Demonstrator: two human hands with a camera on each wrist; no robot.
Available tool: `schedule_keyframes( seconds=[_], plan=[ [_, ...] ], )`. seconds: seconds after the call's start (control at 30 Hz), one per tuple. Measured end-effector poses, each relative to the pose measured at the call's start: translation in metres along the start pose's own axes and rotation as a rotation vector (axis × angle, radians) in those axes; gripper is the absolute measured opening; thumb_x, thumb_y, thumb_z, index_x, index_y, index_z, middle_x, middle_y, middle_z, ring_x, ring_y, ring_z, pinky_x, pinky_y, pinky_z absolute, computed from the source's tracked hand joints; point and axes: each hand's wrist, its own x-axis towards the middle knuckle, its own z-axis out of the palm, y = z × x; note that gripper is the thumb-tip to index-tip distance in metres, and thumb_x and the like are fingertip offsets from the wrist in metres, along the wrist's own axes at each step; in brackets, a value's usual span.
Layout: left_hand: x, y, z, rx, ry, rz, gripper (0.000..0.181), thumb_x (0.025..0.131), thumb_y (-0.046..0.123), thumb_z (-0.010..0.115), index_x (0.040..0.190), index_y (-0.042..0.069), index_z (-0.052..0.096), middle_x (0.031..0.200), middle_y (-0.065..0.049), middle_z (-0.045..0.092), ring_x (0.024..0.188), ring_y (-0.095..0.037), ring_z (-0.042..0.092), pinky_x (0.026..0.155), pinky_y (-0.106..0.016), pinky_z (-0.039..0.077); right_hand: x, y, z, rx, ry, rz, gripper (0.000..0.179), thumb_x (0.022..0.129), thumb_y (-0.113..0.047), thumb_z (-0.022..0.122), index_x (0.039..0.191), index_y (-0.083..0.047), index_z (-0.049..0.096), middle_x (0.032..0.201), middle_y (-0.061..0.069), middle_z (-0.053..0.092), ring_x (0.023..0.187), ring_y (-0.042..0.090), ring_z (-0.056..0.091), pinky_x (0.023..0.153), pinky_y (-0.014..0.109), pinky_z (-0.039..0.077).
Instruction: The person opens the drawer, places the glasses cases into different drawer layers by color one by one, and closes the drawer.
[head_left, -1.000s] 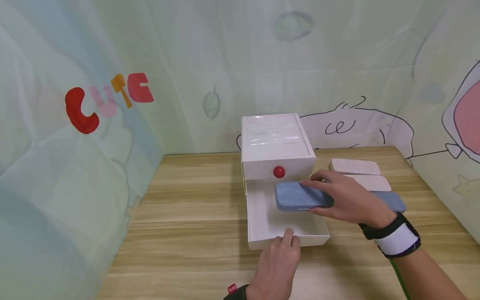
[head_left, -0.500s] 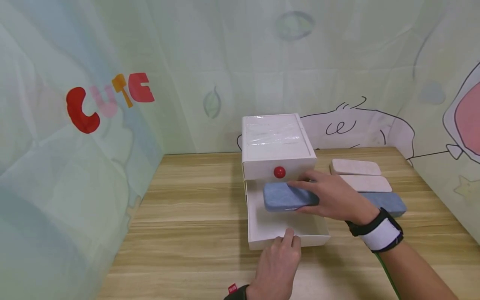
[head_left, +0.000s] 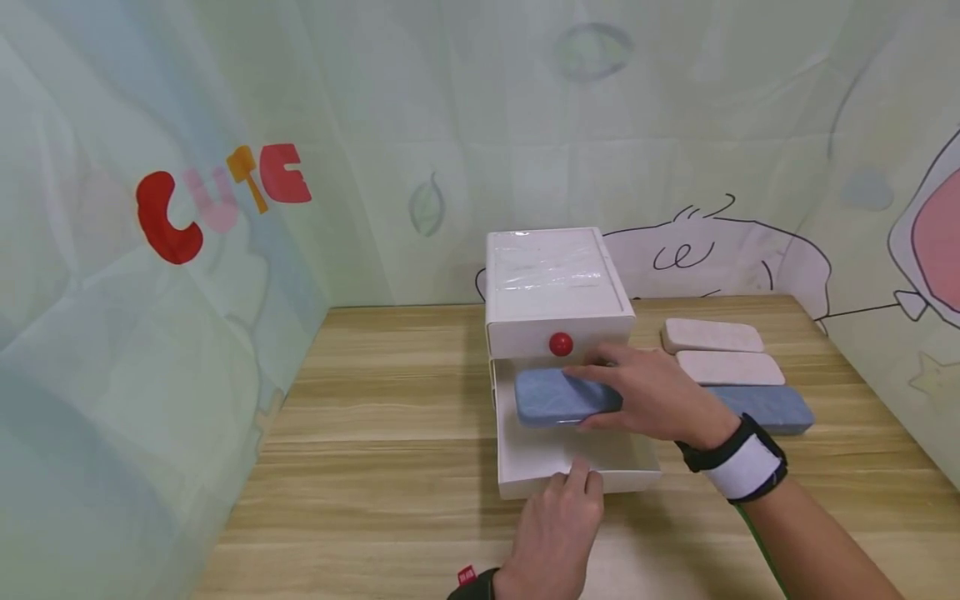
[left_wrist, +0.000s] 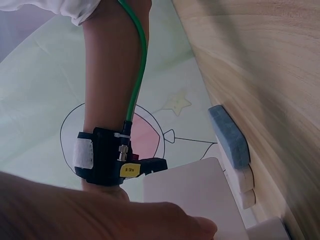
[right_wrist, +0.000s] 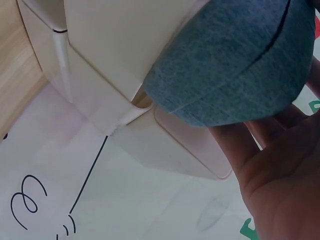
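My right hand [head_left: 652, 396] pinches one end of a blue glasses case [head_left: 551, 397], thumb on the near side and fingers on the far side. The case is level above the pulled-out lower drawer [head_left: 630, 481] of a white two-drawer box [head_left: 547, 287]. In the right wrist view the case [right_wrist: 230, 70] looms large, a dark seam along its side, with the hand's fingers [right_wrist: 237, 145] against it. My left hand [head_left: 558, 525] grips the drawer's front wall with bent fingers over its top edge. Whatever lies under that palm is hidden.
The upper drawer with a red knob [head_left: 561, 343] is closed above the case. To the box's right, two whitish cases [head_left: 712, 336] and a second blue case [head_left: 765, 408] lie in a row on the wooden table [head_left: 390, 417]. Printed cloth walls stand behind and beside.
My right hand has carried the blue glasses case leftward, further over the drawer. More of the second blue case shows now. My left hand and the drawer have stayed in place.
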Motion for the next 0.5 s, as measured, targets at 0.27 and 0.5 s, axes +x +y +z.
schedule_keyframes(
  seconds=[0.27,0.5],
  plan=[
    [0.000,0.000,0.000,0.000,-0.003,0.003,0.023,0.081,0.011,0.083,0.102,0.012,0.073,0.097,0.001,0.060,0.070,-0.010,0.062,0.052,-0.016,0.049,0.004,-0.002,0.004,0.001,-0.021,0.001,0.075,0.069,-0.059,0.087,0.134,-0.025,0.069,0.120,0.003,0.066,0.082,0.011,0.055,0.066,0.022,0.042],
    [0.000,0.000,0.000,0.010,0.003,0.003,0.022,0.080,0.012,0.084,0.099,0.012,0.072,0.099,0.001,0.059,0.068,-0.010,0.061,0.050,-0.017,0.048,0.008,0.004,0.018,0.051,-0.055,0.007,0.077,0.069,-0.058,0.087,0.135,-0.023,0.068,0.123,0.005,0.066,0.085,0.013,0.056,0.070,0.025,0.045]
  ],
)
